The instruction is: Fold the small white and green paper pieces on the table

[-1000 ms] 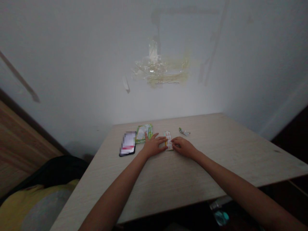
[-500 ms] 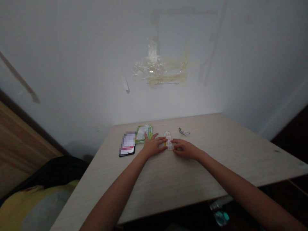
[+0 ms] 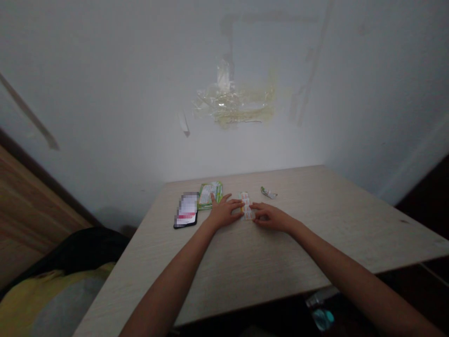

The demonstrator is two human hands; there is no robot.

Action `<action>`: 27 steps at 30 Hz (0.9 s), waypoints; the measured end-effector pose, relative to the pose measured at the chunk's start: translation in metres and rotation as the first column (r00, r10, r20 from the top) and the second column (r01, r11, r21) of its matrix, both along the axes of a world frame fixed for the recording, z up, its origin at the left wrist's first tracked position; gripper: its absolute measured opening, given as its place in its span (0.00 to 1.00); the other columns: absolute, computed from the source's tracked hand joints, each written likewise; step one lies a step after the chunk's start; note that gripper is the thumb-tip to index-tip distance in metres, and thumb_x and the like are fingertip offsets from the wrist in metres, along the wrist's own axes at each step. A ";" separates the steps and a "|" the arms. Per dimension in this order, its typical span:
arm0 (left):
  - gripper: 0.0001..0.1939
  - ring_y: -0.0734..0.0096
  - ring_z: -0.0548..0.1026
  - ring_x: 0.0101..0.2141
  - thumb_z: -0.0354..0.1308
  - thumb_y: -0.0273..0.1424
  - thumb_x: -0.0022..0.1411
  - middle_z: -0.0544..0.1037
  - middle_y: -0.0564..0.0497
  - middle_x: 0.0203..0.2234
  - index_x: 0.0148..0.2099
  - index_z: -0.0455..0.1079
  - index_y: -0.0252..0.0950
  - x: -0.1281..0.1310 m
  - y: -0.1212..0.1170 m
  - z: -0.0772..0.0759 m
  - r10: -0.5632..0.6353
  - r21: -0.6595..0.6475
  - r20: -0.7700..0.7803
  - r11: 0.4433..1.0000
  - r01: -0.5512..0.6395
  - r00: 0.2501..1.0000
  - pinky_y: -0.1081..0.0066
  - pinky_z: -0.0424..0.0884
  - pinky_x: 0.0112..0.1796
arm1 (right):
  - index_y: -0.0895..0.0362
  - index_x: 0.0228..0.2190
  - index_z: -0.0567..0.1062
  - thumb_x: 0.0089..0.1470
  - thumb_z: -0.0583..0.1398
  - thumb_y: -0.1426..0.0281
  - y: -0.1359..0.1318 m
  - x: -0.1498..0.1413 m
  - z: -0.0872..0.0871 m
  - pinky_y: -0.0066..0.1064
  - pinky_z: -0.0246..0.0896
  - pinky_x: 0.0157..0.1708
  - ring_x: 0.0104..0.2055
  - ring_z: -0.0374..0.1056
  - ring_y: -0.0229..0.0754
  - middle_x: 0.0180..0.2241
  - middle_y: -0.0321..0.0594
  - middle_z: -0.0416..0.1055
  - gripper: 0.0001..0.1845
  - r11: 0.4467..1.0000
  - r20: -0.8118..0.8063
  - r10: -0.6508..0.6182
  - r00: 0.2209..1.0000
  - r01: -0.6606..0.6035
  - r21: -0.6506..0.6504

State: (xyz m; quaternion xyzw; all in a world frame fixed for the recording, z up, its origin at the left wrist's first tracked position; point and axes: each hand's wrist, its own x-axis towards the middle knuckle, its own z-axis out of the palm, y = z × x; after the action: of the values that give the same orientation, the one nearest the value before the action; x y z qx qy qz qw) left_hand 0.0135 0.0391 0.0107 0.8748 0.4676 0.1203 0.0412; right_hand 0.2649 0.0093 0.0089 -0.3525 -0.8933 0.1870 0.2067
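A small, flat printed strip (image 3: 246,200), pale with orange and green markings, lies on the table between my hands. My left hand (image 3: 221,213) rests palm down with its fingers spread. Its fingertips touch the strip's left edge, and one finger reaches over the green packet (image 3: 209,199). On the other side, my right hand (image 3: 272,218) has its fingers bent and apart, the tips at the strip's right edge. Neither hand is closed around the strip. The small print cannot be read.
A phone (image 3: 186,210) with a blurred screen lies left of the green packet. A small crumpled wrapper (image 3: 268,192) is at the back right of the table (image 3: 315,196). Behind stands a wall with peeling tape (image 3: 238,103). Below the front edge is a bottle with a teal cap (image 3: 323,319).
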 end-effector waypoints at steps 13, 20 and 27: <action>0.32 0.45 0.47 0.67 0.49 0.60 0.58 0.64 0.60 0.63 0.63 0.58 0.63 -0.002 0.000 0.003 -0.005 -0.065 -0.072 0.998 0.000 0.997 0.28 0.20 0.55 | 0.52 0.42 0.81 0.61 0.56 0.61 0.011 0.004 -0.015 0.45 0.59 0.59 0.56 0.68 0.46 0.50 0.43 0.75 0.15 0.996 -0.160 -0.075 0.984 0.082 0.039; 0.34 0.44 0.47 0.67 0.48 0.61 0.57 0.63 0.61 0.64 0.64 0.55 0.63 -0.002 0.000 -0.001 -0.018 -0.059 -0.071 0.998 0.014 0.997 0.25 0.20 0.53 | 0.51 0.40 0.81 0.61 0.57 0.64 0.007 0.004 -0.013 0.37 0.66 0.51 0.50 0.71 0.43 0.42 0.40 0.79 0.13 0.991 -0.147 -0.008 0.989 0.027 0.131; 0.33 0.44 0.45 0.67 0.48 0.60 0.58 0.62 0.61 0.64 0.64 0.54 0.64 -0.003 0.001 -0.002 -0.013 -0.071 -0.078 0.997 0.007 0.997 0.26 0.20 0.54 | 0.49 0.43 0.80 0.62 0.55 0.65 0.009 -0.002 -0.012 0.36 0.66 0.50 0.51 0.70 0.43 0.44 0.41 0.78 0.14 0.953 0.016 -0.199 0.980 0.190 0.237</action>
State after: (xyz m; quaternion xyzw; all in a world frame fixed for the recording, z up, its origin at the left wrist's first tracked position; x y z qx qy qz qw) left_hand 0.0110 0.0398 0.0091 0.8792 0.4683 0.0691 0.0544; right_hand 0.2628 0.0185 -0.0030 -0.4155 -0.8741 0.0518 0.2464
